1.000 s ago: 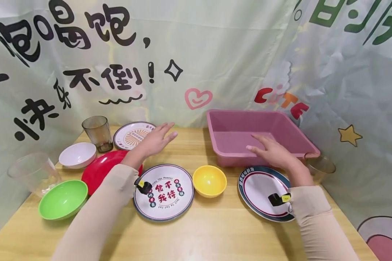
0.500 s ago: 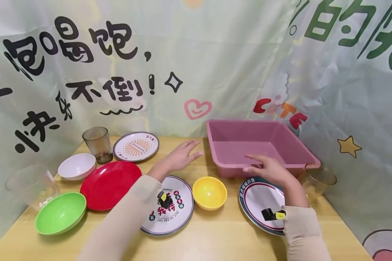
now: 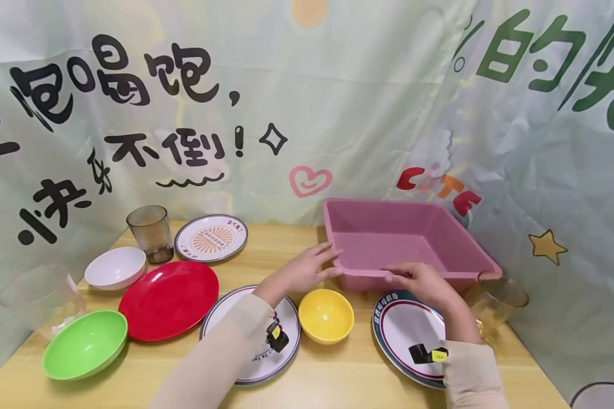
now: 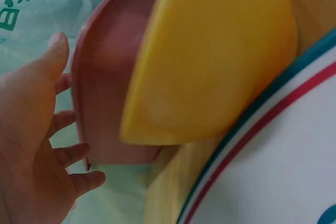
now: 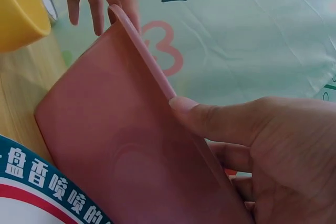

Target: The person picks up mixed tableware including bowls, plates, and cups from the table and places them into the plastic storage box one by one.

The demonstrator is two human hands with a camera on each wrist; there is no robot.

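Observation:
A pink plastic basin (image 3: 384,250) stands at the back right of the table. My right hand (image 3: 424,284) grips its near rim, the thumb (image 5: 189,109) on the outer side and the fingers over the inside. At the basin's near left corner is my left hand (image 3: 304,270), fingers spread and thumb held apart from the rim in the left wrist view; whether its fingertips touch the basin I cannot tell. Below the left hand sits a yellow bowl (image 3: 326,318). A white plate with a dark blue rim (image 3: 406,335) lies under the right wrist, and another white plate (image 3: 281,352) under the left forearm.
On the left are a red plate (image 3: 169,301), a green bowl (image 3: 85,346), a white bowl (image 3: 115,268), a brown cup (image 3: 150,233), a clear cup (image 3: 41,301) and a patterned plate (image 3: 211,237). An amber cup (image 3: 498,301) stands right of the basin. Printed cloth hangs behind.
My left hand has moved right, from over the red plate to the basin's left corner. The right hand has come down onto the basin's near rim and taken hold. The view has tilted up.

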